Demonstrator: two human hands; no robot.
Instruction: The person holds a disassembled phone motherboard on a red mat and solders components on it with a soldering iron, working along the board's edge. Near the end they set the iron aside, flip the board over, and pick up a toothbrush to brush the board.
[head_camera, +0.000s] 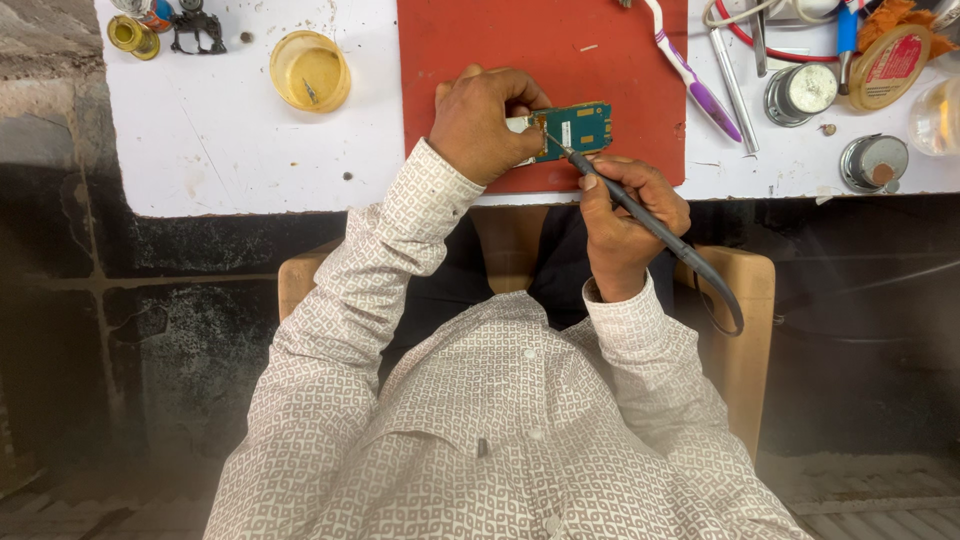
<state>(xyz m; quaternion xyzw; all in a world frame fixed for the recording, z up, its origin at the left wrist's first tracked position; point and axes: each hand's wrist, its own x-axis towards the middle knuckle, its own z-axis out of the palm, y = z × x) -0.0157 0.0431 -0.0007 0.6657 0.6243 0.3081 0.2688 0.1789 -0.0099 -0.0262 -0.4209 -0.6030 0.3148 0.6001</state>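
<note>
white patterned long-sleeved shirt (500, 400), buttoned cuffs

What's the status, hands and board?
Left hand pins green circuit board on red mat. Right hand grips soldering iron, tip on board. Nothing blocking; toothbrush lies clear to the right.

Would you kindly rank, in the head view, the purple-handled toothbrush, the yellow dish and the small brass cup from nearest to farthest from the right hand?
From the right hand, which holds the soldering iron:
1. Purple-handled toothbrush, up and slightly right, lying across the red mat's edge.
2. Yellow dish, well off to the left on the white table.
3. Small brass cup, farthest, at the table's far left corner.
</note>
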